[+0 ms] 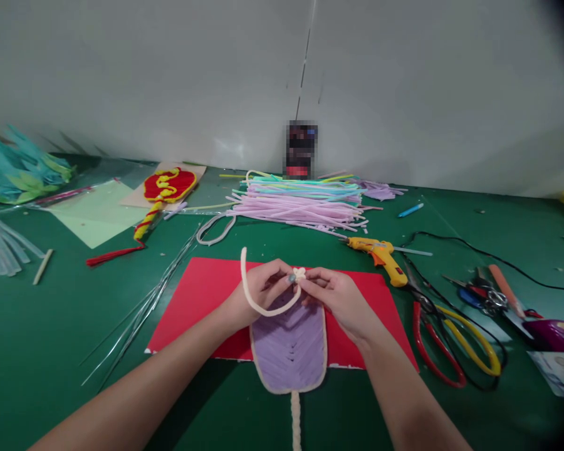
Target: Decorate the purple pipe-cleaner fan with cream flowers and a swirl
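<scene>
Between my two hands is a cream pipe cleaner (pixel 276 311), bent into a small looped flower shape at one end. Its long tail curves down and then up past my left hand (pixel 269 285). Thumb and fingers of my left hand pinch the looped end from the left. My right hand (pixel 331 289) pinches it from the right. Below them lies a purple fan-shaped piece (pixel 289 344) with a cream edge and a twisted cream handle (pixel 296 419). A red sheet (pixel 207 300) is under the fan, whose top part is hidden by my hands.
Bundled pastel pipe cleaners (pixel 301 207) lie at the back. A red and yellow fan (pixel 172 186) rests back left, near thin wires (pixel 155 294). To the right are a yellow glue gun (pixel 378 255), red-and-yellow-handled pliers (pixel 439 344), scissors (pixel 486 297) and a blue pen (pixel 410 210).
</scene>
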Demonstrator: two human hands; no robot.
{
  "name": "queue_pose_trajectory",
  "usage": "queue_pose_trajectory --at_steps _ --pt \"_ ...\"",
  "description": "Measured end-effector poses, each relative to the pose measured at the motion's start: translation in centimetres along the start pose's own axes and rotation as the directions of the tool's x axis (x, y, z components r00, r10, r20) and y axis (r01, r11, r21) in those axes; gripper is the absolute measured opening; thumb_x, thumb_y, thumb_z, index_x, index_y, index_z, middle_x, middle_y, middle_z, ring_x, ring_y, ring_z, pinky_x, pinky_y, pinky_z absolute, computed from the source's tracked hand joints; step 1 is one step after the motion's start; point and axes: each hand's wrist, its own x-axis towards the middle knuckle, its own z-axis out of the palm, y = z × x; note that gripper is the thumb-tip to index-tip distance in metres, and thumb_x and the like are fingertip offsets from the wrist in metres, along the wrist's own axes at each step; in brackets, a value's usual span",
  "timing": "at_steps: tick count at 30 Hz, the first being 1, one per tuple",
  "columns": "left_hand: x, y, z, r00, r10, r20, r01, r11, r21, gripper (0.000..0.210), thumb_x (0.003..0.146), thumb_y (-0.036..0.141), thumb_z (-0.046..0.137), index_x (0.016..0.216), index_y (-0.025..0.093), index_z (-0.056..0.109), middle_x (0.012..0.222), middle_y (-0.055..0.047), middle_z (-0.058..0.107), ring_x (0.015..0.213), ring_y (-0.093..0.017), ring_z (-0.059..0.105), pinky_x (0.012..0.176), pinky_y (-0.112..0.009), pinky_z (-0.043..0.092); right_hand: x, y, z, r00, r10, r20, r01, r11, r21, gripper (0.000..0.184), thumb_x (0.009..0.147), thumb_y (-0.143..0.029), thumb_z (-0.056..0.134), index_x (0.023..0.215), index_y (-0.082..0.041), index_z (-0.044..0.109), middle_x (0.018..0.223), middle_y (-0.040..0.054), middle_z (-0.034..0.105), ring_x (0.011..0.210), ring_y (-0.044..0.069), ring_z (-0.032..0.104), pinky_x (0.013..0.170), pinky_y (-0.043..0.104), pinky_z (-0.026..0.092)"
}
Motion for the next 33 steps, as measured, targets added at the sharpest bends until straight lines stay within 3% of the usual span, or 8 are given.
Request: queue_pose_trajectory --at_steps 8,16,23,29,33 --pt "0.3 0.48 -0.71 0.995 0.032 0.089 -0.036 0.998 0.043 0.017 0.083 0.028 0.047 0.081 0.014 0.056 0.072 -0.001 0.06 0.065 -0.01 0.054 0.062 -0.021 0.042 -0.23 -0.43 -0.41 0.998 0.02 0.066 -0.018 0.999 -0.029 0.022 0.068 -0.035 0.069 0.077 -0.015 0.064 0.068 -0.0002 0.064 0.062 0.011 0.06 0.062 0.024 0.046" --pt "0.14 0.84 -0.66 0.997 -0.045 0.068 0.047 0.999 -0.027 0.018 0.081 0.03 0.049 0.079 0.014 0.056 0.072 -0.002 0.062 0.063 -0.011 0.055 0.059 -0.021 0.043 -0.23 -0.21 -0.01 0.999 0.035 0.034 -0.037 0.998 0.056 0.023 0.065 -0.034 0.071 0.079 -0.015 0.065 0.071 0.0006 0.066 0.064 0.011 0.06 0.066 0.025 0.047" --pt "0.14 0.43 -0.33 0.999 0.044 0.009 -0.044 0.999 0.016 0.02 0.081 0.029 0.05 0.079 0.012 0.06 0.071 -0.004 0.063 0.064 -0.011 0.056 0.059 -0.021 0.043 -0.19 -0.18 0.07 1.0 0.019 0.023 -0.021 0.997 0.073 0.022 0.063 -0.033 0.072 0.075 -0.017 0.066 0.07 0.0006 0.066 0.064 0.012 0.059 0.066 0.025 0.048" --pt "0.16 -0.11 -0.19 0.999 0.035 0.014 -0.034 0.997 -0.075 0.021 0.081 0.032 0.052 0.08 0.012 0.06 0.071 -0.004 0.064 0.063 -0.011 0.056 0.058 -0.021 0.044 -0.08 0.09 -0.48 0.997 0.016 0.073 -0.022 0.996 0.081 0.022 0.065 -0.034 0.072 0.077 -0.017 0.065 0.072 0.0006 0.066 0.066 0.012 0.061 0.069 0.026 0.047" --pt "0.08 0.27 -0.55 0.999 0.033 0.029 -0.032 0.999 -0.04 0.021 0.081 0.032 0.052 0.081 0.013 0.06 0.073 -0.004 0.064 0.065 -0.011 0.057 0.06 -0.021 0.044 -0.12 -0.03 -0.55 0.995 0.002 0.096 -0.008 0.998 0.058 0.022 0.067 -0.034 0.071 0.078 -0.017 0.064 0.073 -0.0001 0.065 0.066 0.011 0.06 0.069 0.026 0.047"
